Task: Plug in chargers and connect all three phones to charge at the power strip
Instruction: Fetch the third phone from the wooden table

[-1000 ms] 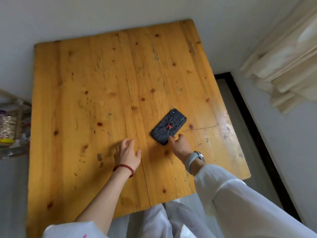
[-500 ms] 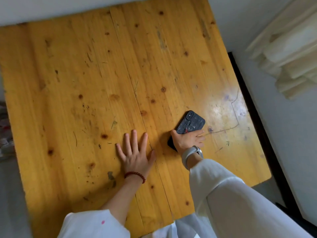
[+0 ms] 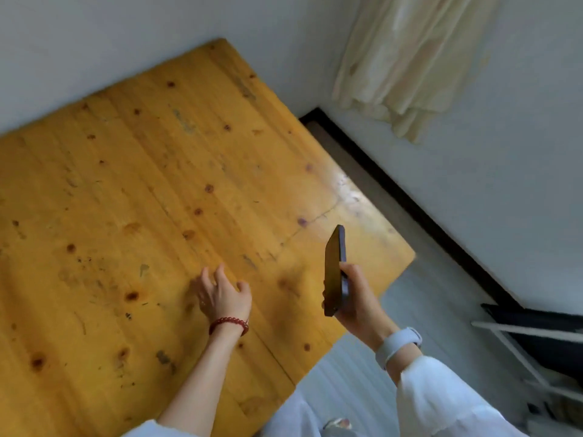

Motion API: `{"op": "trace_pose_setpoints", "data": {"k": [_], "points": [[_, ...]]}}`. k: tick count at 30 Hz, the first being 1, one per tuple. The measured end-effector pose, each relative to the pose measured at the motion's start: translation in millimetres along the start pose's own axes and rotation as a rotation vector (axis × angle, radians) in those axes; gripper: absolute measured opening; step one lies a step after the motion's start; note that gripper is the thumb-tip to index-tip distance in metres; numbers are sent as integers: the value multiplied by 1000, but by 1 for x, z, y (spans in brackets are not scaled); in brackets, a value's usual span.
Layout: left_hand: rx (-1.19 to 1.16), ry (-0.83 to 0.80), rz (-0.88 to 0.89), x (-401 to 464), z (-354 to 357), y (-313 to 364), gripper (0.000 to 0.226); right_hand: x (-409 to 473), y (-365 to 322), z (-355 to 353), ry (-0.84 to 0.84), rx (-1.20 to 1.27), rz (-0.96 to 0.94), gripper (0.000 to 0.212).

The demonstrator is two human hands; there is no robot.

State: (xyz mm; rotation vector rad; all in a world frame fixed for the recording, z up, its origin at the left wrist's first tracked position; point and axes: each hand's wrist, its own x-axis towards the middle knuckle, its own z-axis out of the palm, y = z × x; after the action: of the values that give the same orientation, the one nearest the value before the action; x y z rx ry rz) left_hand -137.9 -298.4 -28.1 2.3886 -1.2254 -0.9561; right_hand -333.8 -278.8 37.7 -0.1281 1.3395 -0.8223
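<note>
A dark phone (image 3: 333, 269) in a black case is held upright and edge-on above the near right part of the wooden table (image 3: 126, 200). My right hand (image 3: 355, 298), with a white watch on the wrist, grips the phone's lower half. My left hand (image 3: 222, 294), wearing a red bead bracelet, rests with spread fingers on the tabletop to the left of the phone and holds nothing. No power strip, charger or other phone shows in the view.
A white wall runs behind the table. A cream curtain (image 3: 410, 58) hangs at the upper right above a dark baseboard (image 3: 410, 197). A white metal rack (image 3: 520, 357) stands on the floor at the lower right.
My right hand closed on the phone and lifted it off the table, turning it upright. My left hand stayed on the tabletop. The view swung to the right.
</note>
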Motion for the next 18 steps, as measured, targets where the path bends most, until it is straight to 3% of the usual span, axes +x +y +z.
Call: {"op": "trace_pose_setpoints", "data": {"k": [10, 16, 18], "points": [[25, -370, 635, -213, 95, 112, 37, -182, 37, -200, -69, 605, -302, 53], [152, -645, 1025, -401, 182, 137, 33, -307, 128, -356, 288, 788, -453, 57], [184, -731, 1173, -466, 209, 140, 34, -342, 162, -401, 447, 849, -525, 48]]}}
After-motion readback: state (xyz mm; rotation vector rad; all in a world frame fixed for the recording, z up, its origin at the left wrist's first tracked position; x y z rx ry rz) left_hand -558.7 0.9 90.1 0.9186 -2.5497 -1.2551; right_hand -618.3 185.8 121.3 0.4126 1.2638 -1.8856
